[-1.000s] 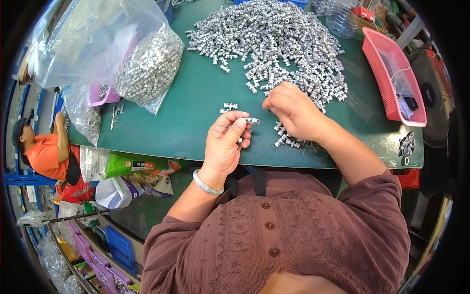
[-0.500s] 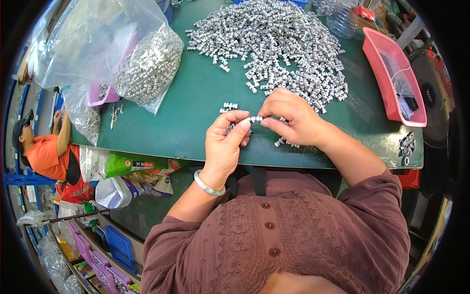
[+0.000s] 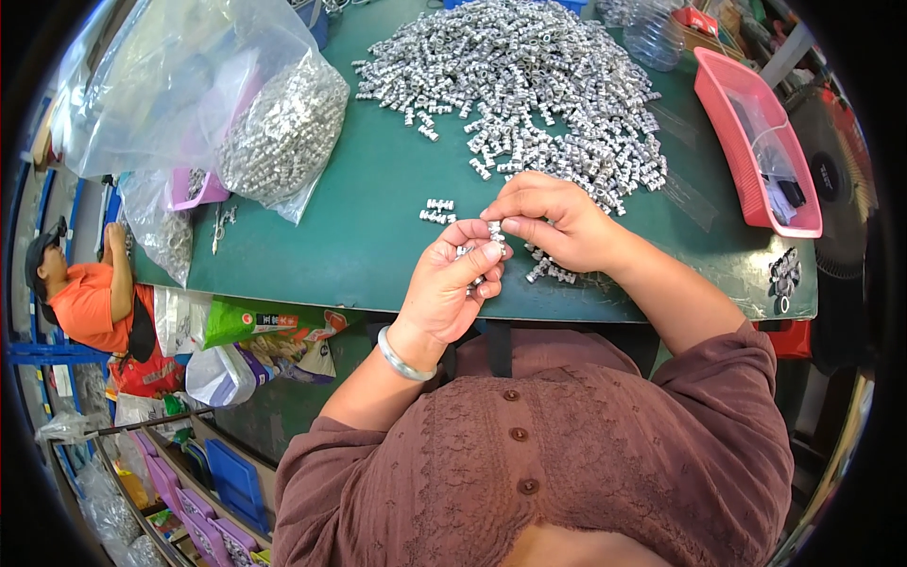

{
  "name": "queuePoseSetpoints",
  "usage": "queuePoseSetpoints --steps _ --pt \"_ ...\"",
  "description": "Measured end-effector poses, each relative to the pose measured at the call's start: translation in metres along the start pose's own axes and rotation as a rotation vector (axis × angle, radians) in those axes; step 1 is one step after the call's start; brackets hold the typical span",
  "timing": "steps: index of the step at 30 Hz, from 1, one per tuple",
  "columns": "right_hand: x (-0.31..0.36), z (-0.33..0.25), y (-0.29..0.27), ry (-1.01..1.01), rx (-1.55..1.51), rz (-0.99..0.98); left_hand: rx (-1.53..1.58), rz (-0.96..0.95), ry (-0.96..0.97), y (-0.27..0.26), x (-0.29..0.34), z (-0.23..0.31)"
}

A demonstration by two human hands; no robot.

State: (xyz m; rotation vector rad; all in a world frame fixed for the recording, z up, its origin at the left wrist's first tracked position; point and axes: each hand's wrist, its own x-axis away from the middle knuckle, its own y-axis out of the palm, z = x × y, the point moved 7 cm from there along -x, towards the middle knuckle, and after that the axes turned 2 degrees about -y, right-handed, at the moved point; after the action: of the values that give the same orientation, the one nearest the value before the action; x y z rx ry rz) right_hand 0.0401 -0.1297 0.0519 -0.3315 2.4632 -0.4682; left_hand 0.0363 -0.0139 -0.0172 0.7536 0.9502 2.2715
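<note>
Two hands meet over the green table [image 3: 378,227]: the left hand [image 3: 452,288] curls around several small silver metal fittings, and the right hand [image 3: 553,219] pinches one small silver metal fitting [image 3: 495,230] between thumb and forefinger, against the left fingertips [image 3: 491,250]. Just beyond the right knuckles spreads a large heap of silver fittings [image 3: 529,85]; a few more lie beneath its fingers.

Shiny metal fittings [image 3: 529,85] heaped at twelve o'clock on matt green tabletop [image 3: 359,217]; glossy clear plastic bag [image 3: 203,94] at ten.
</note>
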Motion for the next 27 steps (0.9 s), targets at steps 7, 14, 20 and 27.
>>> queuePoseSetpoints --steps 7,14,20,27 --pt "0.003 0.009 -0.001 0.125 0.001 -0.022 -0.011 0.087 0.053 -0.004 -0.001 0.002" --pt "0.005 0.015 0.002 0.206 -0.076 -0.063 0.001 0.123 0.108 -0.004 -0.002 0.004" --pt "0.006 0.015 0.004 0.242 -0.116 -0.068 0.020 0.120 0.074 -0.003 -0.002 0.001" --pt "0.008 0.019 0.004 0.293 -0.187 -0.062 -0.077 0.085 0.164 -0.004 -0.003 0.003"
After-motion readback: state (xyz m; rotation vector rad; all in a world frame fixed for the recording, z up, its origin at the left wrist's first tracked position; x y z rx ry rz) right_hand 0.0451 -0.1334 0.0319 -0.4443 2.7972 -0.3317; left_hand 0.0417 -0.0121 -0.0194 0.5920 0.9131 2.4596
